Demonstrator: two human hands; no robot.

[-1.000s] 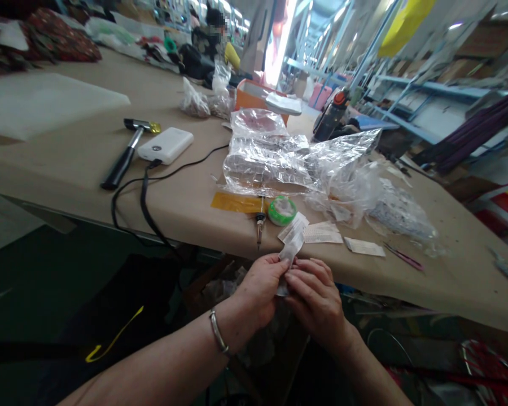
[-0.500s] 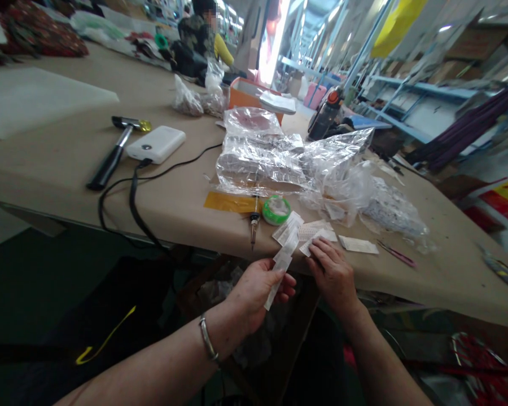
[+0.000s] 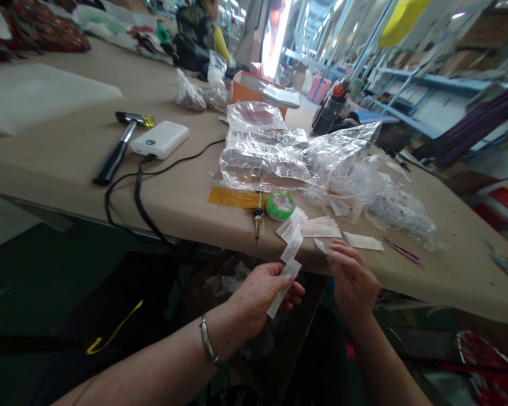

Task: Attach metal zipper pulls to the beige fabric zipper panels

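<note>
My left hand point(image 3: 275, 290) pinches a white label strip point(image 3: 284, 288) between thumb and fingers, just off the table's front edge. My right hand point(image 3: 353, 279) is closed on a small white label point(image 3: 320, 246) at the edge, holding it tilted up from the table. Between and beyond the hands lie more white labels point(image 3: 294, 234), fanned out. A stack of printed labels point(image 3: 320, 228) sits behind the right hand's label. Another label strip point(image 3: 364, 241) lies to the right. Beside the labels rest a soldering iron point(image 3: 258, 220) and a green-rimmed round container point(image 3: 280, 205).
Clear plastic bags point(image 3: 266, 155) spread across the middle of the table point(image 3: 186, 208). Pink-handled tweezers point(image 3: 402, 251) lie at right. On the left are a hammer point(image 3: 118, 149), a white power bank point(image 3: 161, 140) and a black cable point(image 3: 139, 197). A person point(image 3: 197, 34) is at the back.
My right hand has lifted a label off the pile and drawn it back to the right. The left hand keeps its strip, which sits a little apart from the fanned labels now.
</note>
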